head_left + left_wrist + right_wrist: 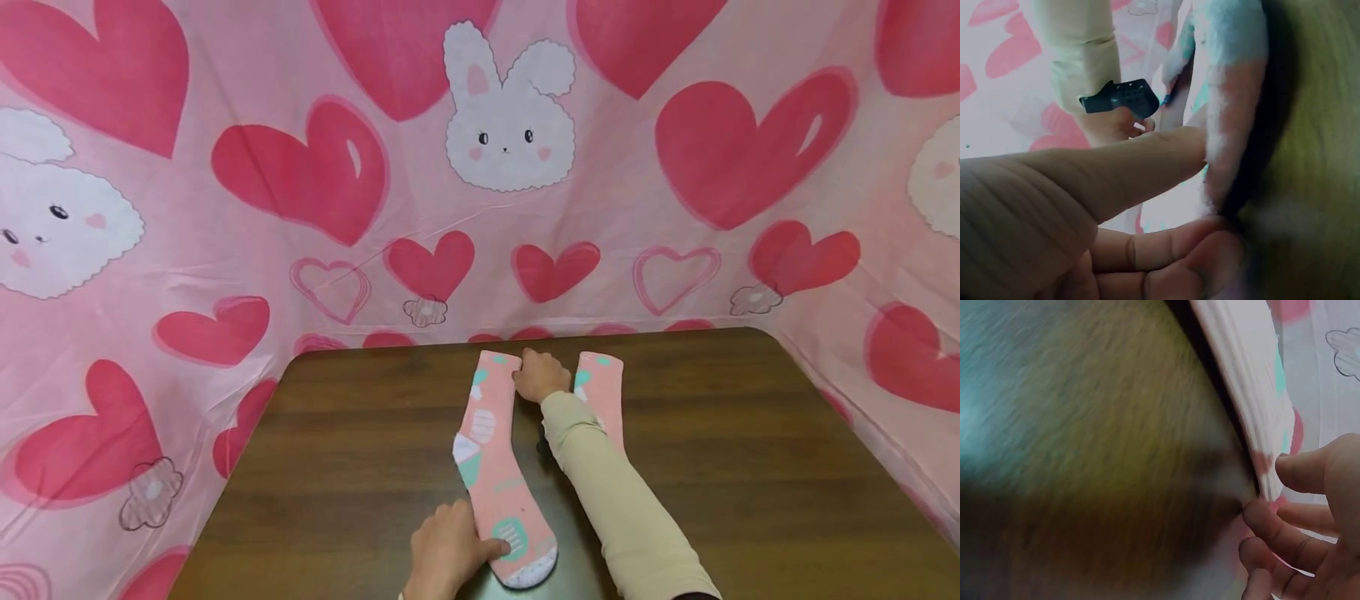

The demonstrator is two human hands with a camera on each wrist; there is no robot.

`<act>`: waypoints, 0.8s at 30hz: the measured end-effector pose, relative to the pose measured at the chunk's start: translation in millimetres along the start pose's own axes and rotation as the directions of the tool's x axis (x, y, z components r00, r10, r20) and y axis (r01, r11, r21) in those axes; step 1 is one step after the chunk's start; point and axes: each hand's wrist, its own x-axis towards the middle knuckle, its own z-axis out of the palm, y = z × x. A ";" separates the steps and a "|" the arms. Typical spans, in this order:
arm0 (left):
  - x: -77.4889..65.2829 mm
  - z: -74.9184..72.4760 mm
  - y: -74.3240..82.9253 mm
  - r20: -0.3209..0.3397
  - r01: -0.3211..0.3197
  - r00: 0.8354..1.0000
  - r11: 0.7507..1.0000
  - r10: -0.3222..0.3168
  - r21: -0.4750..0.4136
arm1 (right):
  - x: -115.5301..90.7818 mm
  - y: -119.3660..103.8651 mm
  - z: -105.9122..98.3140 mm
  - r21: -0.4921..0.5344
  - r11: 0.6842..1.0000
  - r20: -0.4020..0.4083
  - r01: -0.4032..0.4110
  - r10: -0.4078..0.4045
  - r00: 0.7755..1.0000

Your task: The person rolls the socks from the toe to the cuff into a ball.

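Observation:
A pink sock point(495, 450) with green and white patches lies flat on the table, cuff far and pale toe near. My left hand point(446, 546) pinches its edge near the toe, thumb on top and fingertips low at the side, as the left wrist view shows point(1166, 187). At the cuff's right edge is my right hand point(542, 375). In the right wrist view its thumb and fingers stand apart, tips right by the cuff corner point(1263, 462). A second, matching sock point(603, 392) lies to the right, partly hidden behind my right forearm.
The brown wooden table point(360, 467) has rounded far corners. Pink cloth point(420, 208) with hearts and rabbit faces hangs behind it and at both sides. A black device point(1125, 99) sits on my right wrist; my right sleeve point(615, 500) crosses over the table.

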 end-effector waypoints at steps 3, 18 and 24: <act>-1.4 0.4 -1.6 0.021 0.021 1.000 1.000 -0.020 -0.023 | 2.6 -8.5 1.9 -0.020 1.000 0.045 -0.001 0.002 0.999; -6.5 3.0 -5.4 -0.056 -0.044 0.998 0.949 0.028 -0.313 | 13.4 1.4 11.6 0.238 0.971 -0.126 -0.015 0.046 0.991; -7.7 -3.5 -13.0 0.025 -0.071 0.995 0.856 0.097 -0.513 | 13.3 -2.7 1.0 0.322 0.945 -0.146 0.055 -0.008 0.989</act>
